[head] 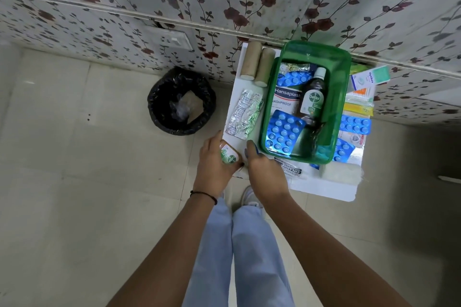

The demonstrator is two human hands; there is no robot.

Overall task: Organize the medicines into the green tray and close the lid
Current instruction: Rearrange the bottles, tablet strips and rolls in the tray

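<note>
A translucent green tray [341, 87] stands on a small white table [326, 187]. Inside lie a dark Dettol bottle [313, 97], a Hansaplast box [285, 101] and blue pill strips [283, 132]. My left hand [214, 159] is at the table's near left corner, shut on a small Dettol bottle [228, 156] with a green and white label. My right hand [264, 169] is beside it with fingers touching the tray's near left corner; it looks to hold nothing. Silver pill strips [243, 113] lie left of the tray. No lid is in sight.
Two brown bandage rolls [257, 65] lie at the table's far left. Boxes and more blue strips [355, 123] sit right of the tray; a Cipladine tube [291, 169] lies by its near edge. A black-lined bin [180, 102] stands on the floor to the left, against the floral wall.
</note>
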